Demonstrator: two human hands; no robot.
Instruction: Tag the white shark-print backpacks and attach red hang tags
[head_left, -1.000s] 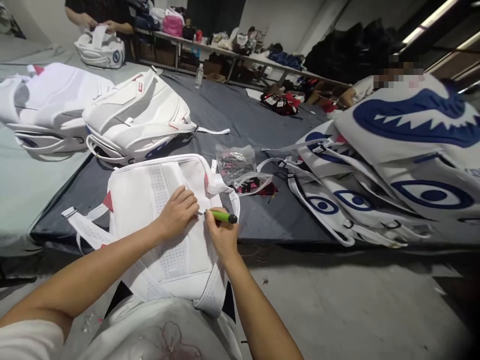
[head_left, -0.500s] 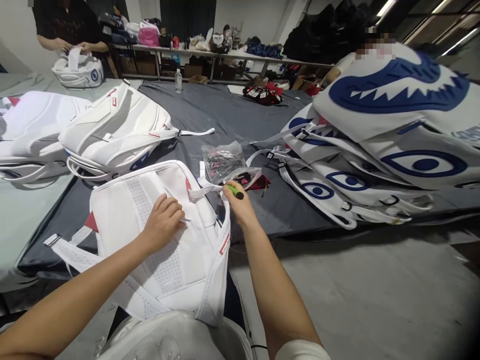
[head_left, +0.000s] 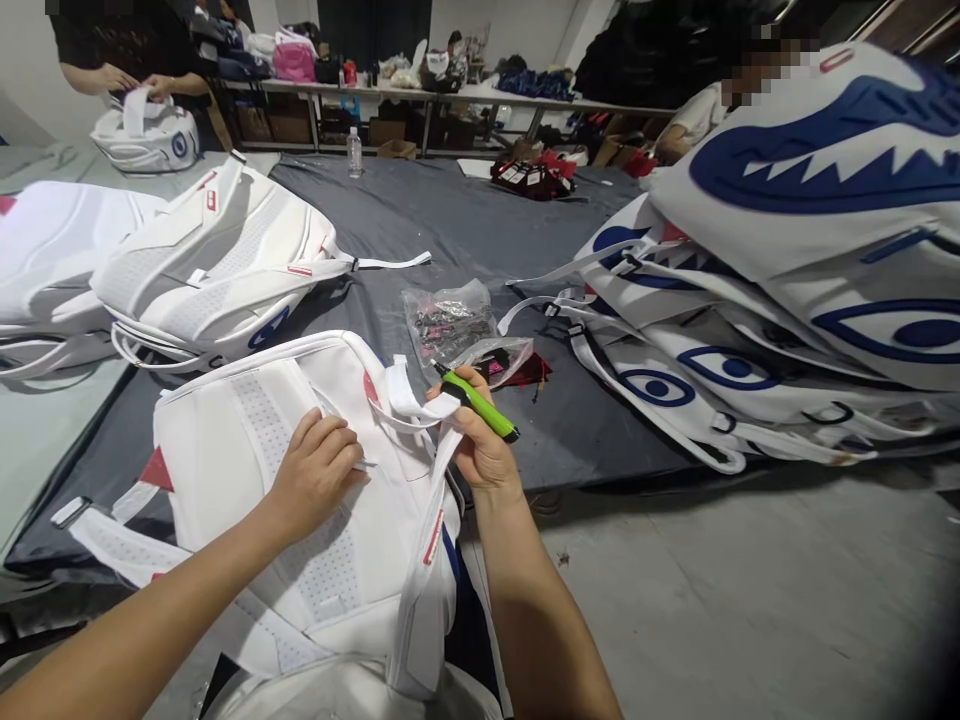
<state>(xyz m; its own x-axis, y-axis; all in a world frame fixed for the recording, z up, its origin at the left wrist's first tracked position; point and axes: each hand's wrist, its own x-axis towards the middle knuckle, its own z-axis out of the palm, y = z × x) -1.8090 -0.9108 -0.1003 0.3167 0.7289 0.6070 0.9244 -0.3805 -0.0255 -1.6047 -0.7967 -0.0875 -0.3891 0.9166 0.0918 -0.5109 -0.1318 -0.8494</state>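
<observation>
A white backpack (head_left: pixel 390 470) lies in front of me with its padded back panel and shoulder straps facing up. My left hand (head_left: pixel 319 470) rests on that panel, its fingers curled round a thin metal tool (head_left: pixel 366 464); only the tip shows, so its kind is unclear. At the backpack's right edge, my right hand (head_left: pixel 484 440) grips a bright green pen-shaped tool (head_left: pixel 486 408) with black ends. A white webbing strap (head_left: pixel 409 395) runs into the same hand, against the fingers.
More white backpacks (head_left: pixel 217 260) lie to the left. On the right, a tall stack of backpacks (head_left: pixel 787 270) has blue eye and teeth designs. Clear plastic bags (head_left: pixel 450 318) of small parts sit beyond my right hand. A co-worker (head_left: pixel 131 50) handles another backpack at the far left.
The green tool has swung into fuller view as my right hand turned, and the webbing strap is lifted at its tip. My left hand remains on the panel. The view has shifted slightly.
</observation>
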